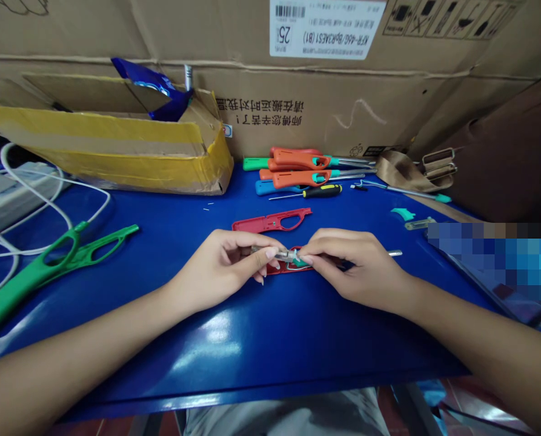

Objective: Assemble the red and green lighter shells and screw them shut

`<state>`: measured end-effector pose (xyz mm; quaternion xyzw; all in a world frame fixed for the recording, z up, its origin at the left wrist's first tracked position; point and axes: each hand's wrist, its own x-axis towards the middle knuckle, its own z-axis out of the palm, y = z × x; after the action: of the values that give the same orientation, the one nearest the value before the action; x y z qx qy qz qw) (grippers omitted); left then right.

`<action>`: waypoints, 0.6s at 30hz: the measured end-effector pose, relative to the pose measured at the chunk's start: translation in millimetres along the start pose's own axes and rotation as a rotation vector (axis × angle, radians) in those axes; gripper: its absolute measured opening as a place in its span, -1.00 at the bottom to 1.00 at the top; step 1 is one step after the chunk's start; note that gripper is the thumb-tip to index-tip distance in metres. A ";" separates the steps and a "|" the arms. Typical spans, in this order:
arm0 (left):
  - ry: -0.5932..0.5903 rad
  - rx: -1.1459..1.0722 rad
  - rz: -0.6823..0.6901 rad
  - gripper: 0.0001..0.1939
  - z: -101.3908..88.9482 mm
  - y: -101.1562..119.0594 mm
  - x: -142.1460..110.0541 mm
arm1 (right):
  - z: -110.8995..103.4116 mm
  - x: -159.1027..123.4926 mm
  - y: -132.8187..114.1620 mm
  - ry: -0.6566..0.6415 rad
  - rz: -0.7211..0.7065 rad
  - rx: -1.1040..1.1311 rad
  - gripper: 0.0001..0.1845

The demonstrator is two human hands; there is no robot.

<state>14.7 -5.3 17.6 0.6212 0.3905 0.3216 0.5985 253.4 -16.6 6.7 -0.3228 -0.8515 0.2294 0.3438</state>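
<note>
My left hand [220, 263] pinches a small clear lighter fuel tank [283, 255] between thumb and fingers. My right hand [365, 266] is closed at the tank's right end, thumb and fingertips on a teal trigger [298, 263]; a thin white wire shows beside it. Below both hands lies a red lighter shell half [282, 268], partly covered by the fingers. A metal tube tip [395, 253] pokes out behind my right hand. The matching red shell half [256, 224] rests just beyond, on the blue table [234, 351].
Several assembled lighters [302, 178] are piled at the back, beside a screwdriver [323, 191]. A green shell [38, 272] and white cables [13, 242] lie left, near a yellow-taped carton [161, 169]. At right are a loose teal trigger [404, 214], a brown strap [400, 172] and a blurred-out screen [520, 260].
</note>
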 end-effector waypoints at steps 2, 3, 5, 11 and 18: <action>0.000 -0.002 0.003 -0.85 0.5 0.1 0.1 | -0.3 0.1 -0.2 0.002 0.000 -0.006 -0.85; 0.002 0.000 -0.001 -0.85 0.7 0.1 0.1 | -0.3 0.1 -0.2 0.002 -0.003 -0.009 -0.85; 0.006 0.005 -0.014 -0.85 0.9 0.2 0.1 | -0.1 0.2 -0.4 -0.003 -0.008 -0.017 -0.85; 0.019 0.039 -0.034 -0.82 1.1 0.4 -0.4 | 1.2 1.2 -3.4 -0.005 0.072 -0.016 -0.85; 0.026 0.061 -0.041 -0.78 3.5 2.4 -1.1 | 1.9 0.4 -3.7 0.010 0.071 -0.039 -0.88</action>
<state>17.4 -7.9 19.7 0.6266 0.4206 0.3053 0.5807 250.3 -19.2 8.0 -0.3605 -0.8420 0.2231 0.3335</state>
